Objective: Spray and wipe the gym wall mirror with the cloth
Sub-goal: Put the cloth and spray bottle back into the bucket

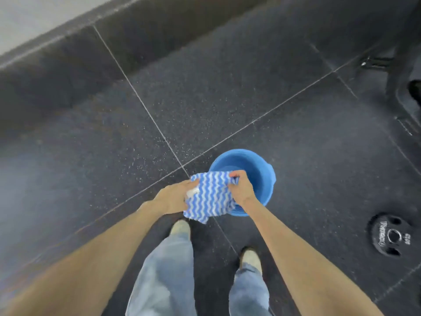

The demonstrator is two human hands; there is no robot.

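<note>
Your left hand [174, 198] and right hand [241, 188] each grip the cloth [209, 197], stretched sideways between them above the near rim of the bucket [264, 172].

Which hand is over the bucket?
The right hand, pinching the cloth above the blue bucket; the left hand grips it over the floor.

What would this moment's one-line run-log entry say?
left hand: grips cloth | right hand: pinches cloth corner | bucket: on floor, below cloth | weight plate: on floor, right
</note>
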